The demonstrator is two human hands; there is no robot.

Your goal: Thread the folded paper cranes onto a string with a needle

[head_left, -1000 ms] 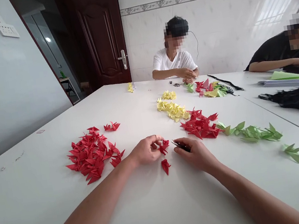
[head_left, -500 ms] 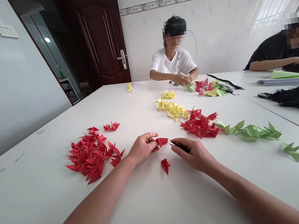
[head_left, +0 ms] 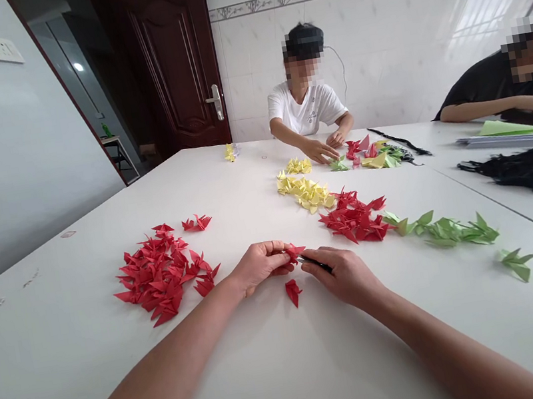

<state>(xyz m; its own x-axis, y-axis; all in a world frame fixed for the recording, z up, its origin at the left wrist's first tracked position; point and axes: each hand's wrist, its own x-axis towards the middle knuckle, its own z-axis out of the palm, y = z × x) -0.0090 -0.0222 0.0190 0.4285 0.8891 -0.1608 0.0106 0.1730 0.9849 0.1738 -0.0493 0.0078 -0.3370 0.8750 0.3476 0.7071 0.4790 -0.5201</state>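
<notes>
Between the fingertips of my left hand (head_left: 263, 267) is a folded red paper piece (head_left: 296, 253), held a little above the table. My right hand (head_left: 346, 274) is closed around a slim black tool (head_left: 318, 263), whose metal tip meets the right side of that piece. Just below my hands, a single red folded piece (head_left: 293, 293) lies on the white table (head_left: 253, 370). A large heap of red folded pieces (head_left: 160, 277) sits left of my left hand. Beyond my right hand lies another red heap (head_left: 355, 219).
Yellow pieces (head_left: 307, 193) lie farther back, green ones (head_left: 459, 233) to the right. Across the table, a person in a white shirt (head_left: 307, 108) reaches to a green piece (head_left: 340, 164). Black cords (head_left: 530, 171) and a paper stack (head_left: 507, 136) lie near another person in black (head_left: 476, 85).
The tool's tip has moved against the red piece, which has turned in my left fingers. The person opposite has put down the green piece and spread their hands apart.
</notes>
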